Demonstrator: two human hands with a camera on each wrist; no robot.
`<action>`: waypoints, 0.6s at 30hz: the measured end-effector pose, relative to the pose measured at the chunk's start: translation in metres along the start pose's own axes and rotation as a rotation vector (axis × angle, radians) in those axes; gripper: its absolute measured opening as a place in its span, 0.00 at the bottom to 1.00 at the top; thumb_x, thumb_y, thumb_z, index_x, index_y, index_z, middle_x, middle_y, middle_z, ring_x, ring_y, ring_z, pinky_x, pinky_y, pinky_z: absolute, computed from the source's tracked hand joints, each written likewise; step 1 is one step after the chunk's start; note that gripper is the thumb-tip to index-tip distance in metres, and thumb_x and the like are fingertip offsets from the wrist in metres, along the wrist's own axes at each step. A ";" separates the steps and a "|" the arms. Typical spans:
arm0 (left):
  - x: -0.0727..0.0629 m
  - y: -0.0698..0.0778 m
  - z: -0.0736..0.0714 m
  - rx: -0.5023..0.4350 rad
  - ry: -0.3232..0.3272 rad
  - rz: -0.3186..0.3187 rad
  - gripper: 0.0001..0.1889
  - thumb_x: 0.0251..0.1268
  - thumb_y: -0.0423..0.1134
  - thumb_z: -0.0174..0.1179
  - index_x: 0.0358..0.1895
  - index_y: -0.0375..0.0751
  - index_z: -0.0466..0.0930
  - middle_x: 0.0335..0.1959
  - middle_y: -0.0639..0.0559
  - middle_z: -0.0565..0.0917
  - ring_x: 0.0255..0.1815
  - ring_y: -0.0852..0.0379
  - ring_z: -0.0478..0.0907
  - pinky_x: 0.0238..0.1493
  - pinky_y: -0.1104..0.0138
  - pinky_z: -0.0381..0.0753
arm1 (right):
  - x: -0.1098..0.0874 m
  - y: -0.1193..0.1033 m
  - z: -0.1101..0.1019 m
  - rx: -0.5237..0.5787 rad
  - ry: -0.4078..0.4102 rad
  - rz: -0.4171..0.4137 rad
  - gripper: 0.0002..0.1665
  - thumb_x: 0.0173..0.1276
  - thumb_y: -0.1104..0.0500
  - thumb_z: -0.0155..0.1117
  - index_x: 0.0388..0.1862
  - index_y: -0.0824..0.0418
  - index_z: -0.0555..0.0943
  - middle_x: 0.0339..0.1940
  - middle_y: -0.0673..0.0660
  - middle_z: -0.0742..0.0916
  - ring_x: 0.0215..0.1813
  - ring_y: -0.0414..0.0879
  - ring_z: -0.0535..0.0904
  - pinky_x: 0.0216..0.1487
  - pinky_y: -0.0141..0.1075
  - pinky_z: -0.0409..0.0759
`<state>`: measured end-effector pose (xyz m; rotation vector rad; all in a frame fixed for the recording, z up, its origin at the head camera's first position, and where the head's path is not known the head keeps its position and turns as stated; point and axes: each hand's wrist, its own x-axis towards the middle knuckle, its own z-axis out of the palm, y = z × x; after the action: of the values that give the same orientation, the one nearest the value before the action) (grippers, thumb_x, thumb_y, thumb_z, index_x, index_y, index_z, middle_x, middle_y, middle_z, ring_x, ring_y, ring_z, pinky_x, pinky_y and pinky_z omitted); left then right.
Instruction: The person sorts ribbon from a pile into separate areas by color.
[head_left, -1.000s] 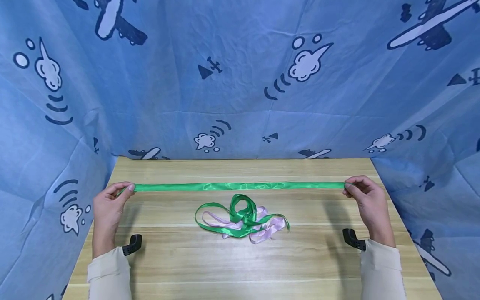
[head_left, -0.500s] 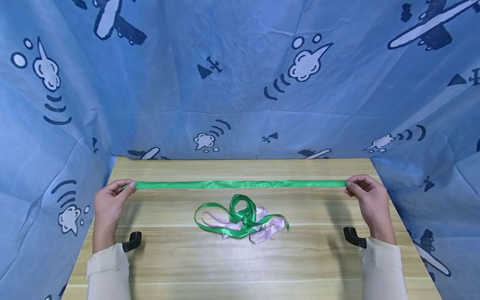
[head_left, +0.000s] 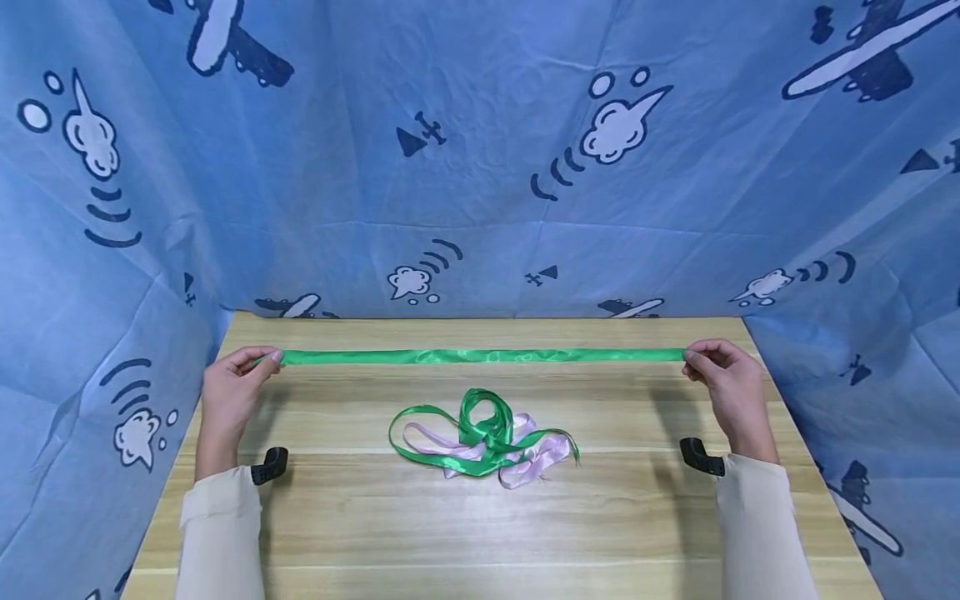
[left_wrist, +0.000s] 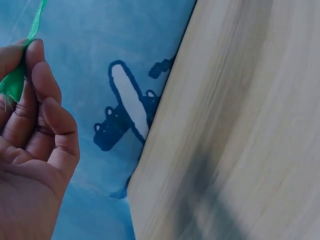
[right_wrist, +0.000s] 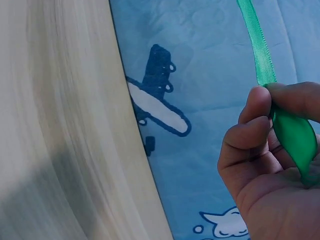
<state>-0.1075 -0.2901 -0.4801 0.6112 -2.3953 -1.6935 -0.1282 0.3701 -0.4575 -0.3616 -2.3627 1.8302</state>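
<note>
A bright green satin ribbon [head_left: 480, 356] is stretched straight across the head view, above the far part of the table. My left hand [head_left: 234, 392] pinches its left end between thumb and forefinger. In the left wrist view a short frayed tail of the ribbon [left_wrist: 14, 84] pokes out below the fingertips. At the other end my right hand [head_left: 731, 390] pinches the ribbon the same way. A loose green tail [right_wrist: 295, 137] hangs into that palm in the right wrist view. Nearer me, a second, tangled green ribbon [head_left: 480, 462] lies on the table over a pale lilac ribbon [head_left: 546, 457].
The wooden table [head_left: 465, 533] ends at a blue cloth backdrop [head_left: 480, 183] printed with planes and clouds, which rises at the back and both sides. A black wrist-camera mount [head_left: 272, 467] sticks out from the left sleeve, another mount [head_left: 701, 457] from the right.
Both hands have moved away from me toward the back of the table and slightly inward, carrying the stretched green ribbon along. The tangled ribbons on the table have stayed put.
</note>
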 end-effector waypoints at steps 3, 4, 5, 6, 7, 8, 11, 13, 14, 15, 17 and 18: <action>0.007 -0.002 0.002 0.009 -0.013 -0.005 0.10 0.72 0.47 0.69 0.46 0.44 0.89 0.25 0.73 0.84 0.36 0.68 0.82 0.38 0.74 0.77 | 0.007 0.001 0.002 -0.035 -0.007 0.011 0.06 0.78 0.63 0.63 0.47 0.65 0.80 0.32 0.43 0.86 0.33 0.36 0.82 0.37 0.23 0.82; 0.009 -0.002 0.003 0.012 -0.015 -0.004 0.11 0.72 0.47 0.69 0.46 0.44 0.88 0.25 0.73 0.84 0.36 0.68 0.82 0.37 0.74 0.76 | 0.010 0.002 0.002 -0.052 -0.009 0.016 0.06 0.78 0.62 0.63 0.48 0.65 0.80 0.32 0.43 0.86 0.33 0.36 0.82 0.37 0.23 0.82; 0.011 -0.003 0.004 0.017 -0.020 -0.007 0.11 0.72 0.48 0.69 0.46 0.44 0.88 0.25 0.72 0.84 0.36 0.68 0.81 0.37 0.74 0.76 | 0.013 0.002 0.003 -0.072 -0.009 0.020 0.06 0.79 0.62 0.63 0.48 0.64 0.80 0.32 0.43 0.86 0.33 0.36 0.83 0.37 0.23 0.82; 0.014 -0.004 0.004 0.020 -0.024 -0.010 0.12 0.72 0.48 0.68 0.46 0.45 0.88 0.25 0.73 0.84 0.37 0.69 0.81 0.38 0.74 0.76 | 0.016 0.002 0.005 -0.095 -0.010 0.020 0.06 0.79 0.61 0.63 0.48 0.64 0.80 0.32 0.43 0.86 0.33 0.36 0.82 0.38 0.23 0.82; 0.016 -0.005 0.005 0.015 -0.026 -0.012 0.12 0.72 0.49 0.68 0.46 0.45 0.88 0.25 0.72 0.85 0.37 0.68 0.81 0.39 0.74 0.77 | 0.019 0.002 0.005 -0.107 -0.011 0.027 0.07 0.79 0.61 0.62 0.49 0.65 0.79 0.33 0.44 0.86 0.34 0.36 0.82 0.38 0.23 0.82; 0.018 -0.006 0.006 0.012 -0.029 -0.014 0.11 0.72 0.49 0.68 0.46 0.45 0.88 0.26 0.72 0.85 0.37 0.69 0.81 0.39 0.74 0.77 | 0.022 0.002 0.007 -0.120 -0.015 0.029 0.08 0.79 0.61 0.62 0.49 0.65 0.79 0.33 0.44 0.86 0.34 0.35 0.82 0.38 0.23 0.82; 0.025 -0.007 0.008 0.011 -0.032 -0.012 0.11 0.72 0.49 0.68 0.45 0.46 0.88 0.26 0.72 0.85 0.38 0.67 0.81 0.40 0.73 0.76 | 0.029 0.003 0.009 -0.177 -0.023 0.035 0.10 0.80 0.60 0.61 0.51 0.67 0.78 0.35 0.45 0.86 0.35 0.36 0.83 0.38 0.23 0.82; 0.030 -0.008 0.010 0.005 -0.032 -0.009 0.10 0.72 0.48 0.68 0.44 0.46 0.88 0.26 0.71 0.85 0.37 0.65 0.81 0.37 0.72 0.75 | 0.034 0.004 0.011 -0.201 -0.029 0.045 0.11 0.81 0.59 0.60 0.52 0.67 0.78 0.36 0.46 0.85 0.35 0.36 0.83 0.38 0.24 0.82; 0.032 -0.008 0.010 0.004 -0.036 -0.009 0.10 0.72 0.48 0.68 0.44 0.46 0.89 0.26 0.71 0.86 0.37 0.65 0.80 0.36 0.72 0.74 | 0.036 0.004 0.012 -0.218 -0.032 0.047 0.12 0.81 0.59 0.59 0.53 0.67 0.78 0.36 0.46 0.85 0.36 0.37 0.83 0.38 0.24 0.82; 0.034 -0.008 0.010 0.003 -0.039 -0.009 0.10 0.72 0.48 0.68 0.44 0.46 0.88 0.26 0.70 0.86 0.36 0.64 0.80 0.36 0.71 0.74 | 0.038 0.005 0.013 -0.228 -0.034 0.054 0.12 0.82 0.59 0.59 0.53 0.68 0.77 0.36 0.46 0.84 0.36 0.37 0.83 0.38 0.25 0.82; 0.039 -0.008 0.010 -0.004 -0.040 -0.012 0.09 0.72 0.47 0.69 0.43 0.45 0.88 0.26 0.70 0.86 0.35 0.66 0.81 0.35 0.71 0.74 | 0.042 0.007 0.014 -0.247 -0.039 0.066 0.13 0.82 0.59 0.57 0.54 0.69 0.77 0.38 0.45 0.83 0.37 0.37 0.82 0.39 0.25 0.82; 0.041 -0.008 0.010 -0.005 -0.042 -0.016 0.09 0.72 0.47 0.69 0.43 0.45 0.88 0.26 0.70 0.87 0.34 0.66 0.81 0.35 0.72 0.75 | 0.044 0.009 0.015 -0.253 -0.044 0.074 0.14 0.82 0.59 0.57 0.55 0.69 0.77 0.38 0.45 0.83 0.37 0.37 0.82 0.39 0.25 0.83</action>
<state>-0.1462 -0.3004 -0.4960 0.6023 -2.4205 -1.7349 -0.1734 0.3696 -0.4715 -0.4455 -2.6515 1.5845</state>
